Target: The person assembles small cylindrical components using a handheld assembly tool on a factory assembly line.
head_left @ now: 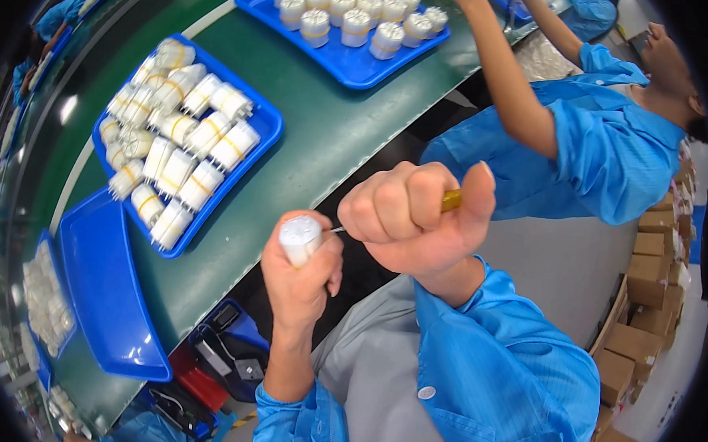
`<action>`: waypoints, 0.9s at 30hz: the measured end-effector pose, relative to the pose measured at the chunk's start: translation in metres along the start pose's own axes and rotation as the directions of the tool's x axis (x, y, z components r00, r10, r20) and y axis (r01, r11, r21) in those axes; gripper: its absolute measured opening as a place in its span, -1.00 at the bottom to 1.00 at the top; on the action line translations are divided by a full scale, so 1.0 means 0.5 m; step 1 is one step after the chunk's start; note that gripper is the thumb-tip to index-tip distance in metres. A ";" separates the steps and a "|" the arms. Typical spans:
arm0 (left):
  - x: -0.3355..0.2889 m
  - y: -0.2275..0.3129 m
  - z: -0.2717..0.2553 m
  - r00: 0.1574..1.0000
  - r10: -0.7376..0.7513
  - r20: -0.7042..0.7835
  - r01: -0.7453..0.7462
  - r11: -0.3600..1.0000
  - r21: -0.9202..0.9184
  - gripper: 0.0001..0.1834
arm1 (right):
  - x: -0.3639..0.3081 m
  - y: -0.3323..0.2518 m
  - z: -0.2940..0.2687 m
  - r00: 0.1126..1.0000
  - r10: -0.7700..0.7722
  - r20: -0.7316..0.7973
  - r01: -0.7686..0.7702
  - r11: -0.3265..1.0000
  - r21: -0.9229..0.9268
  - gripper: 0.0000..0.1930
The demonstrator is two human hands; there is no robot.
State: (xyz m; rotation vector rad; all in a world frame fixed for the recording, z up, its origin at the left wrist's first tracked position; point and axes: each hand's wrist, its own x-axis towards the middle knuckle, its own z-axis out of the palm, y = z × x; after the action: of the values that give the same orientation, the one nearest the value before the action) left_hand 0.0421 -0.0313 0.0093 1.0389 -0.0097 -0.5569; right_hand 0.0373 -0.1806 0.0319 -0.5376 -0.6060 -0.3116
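My left hand [297, 270] is wrapped round a white cylindrical bundle [300, 238], whose round end faces up. My right hand [414, 216] is closed in a fist just to the right, gripping a tool with a yellow handle [451, 200]. A thin metal shaft [338, 230] shows between the two hands, pointing at the bundle; where its tip ends is hidden. Left of my hands, a blue tray [272, 129] on the green table holds several white cylindrical bundles [206, 133] with yellow bands, most lying on their sides.
At the far side, another blue tray [353, 77] carries banded bundles standing upright. A bare blue tray [114, 288] overlaps the green table [311, 131] at the left. A co-worker in blue [566, 144] works on the right. Cardboard boxes [643, 276] line the floor beyond.
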 end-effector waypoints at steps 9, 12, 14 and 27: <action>-0.021 0.008 -0.013 0.994 -0.033 0.103 0.031 0.999 0.019 -0.82 | 0.002 0.023 0.012 0.993 0.036 0.114 -0.043 0.997 0.059 -0.36; -0.023 0.007 -0.017 0.992 -0.044 0.116 0.036 0.997 0.068 -0.82 | -0.001 0.022 0.013 0.992 0.068 0.111 -0.073 0.996 0.046 -0.37; -0.023 0.008 -0.018 0.993 -0.046 0.109 0.039 0.997 0.061 -0.82 | -0.001 0.021 0.013 0.991 0.086 0.106 -0.090 0.995 0.034 -0.37; -0.028 0.010 -0.022 0.991 -0.071 0.116 0.059 0.993 0.104 -0.82 | -0.006 0.020 0.017 0.988 0.113 0.106 -0.116 0.993 0.026 -0.38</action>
State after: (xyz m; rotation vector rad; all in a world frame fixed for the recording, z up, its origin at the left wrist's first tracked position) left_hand 0.0349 -0.0141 0.0111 1.1051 -0.1106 -0.6830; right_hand 0.0353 -0.1674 0.0324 -0.5581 -0.6768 -0.1655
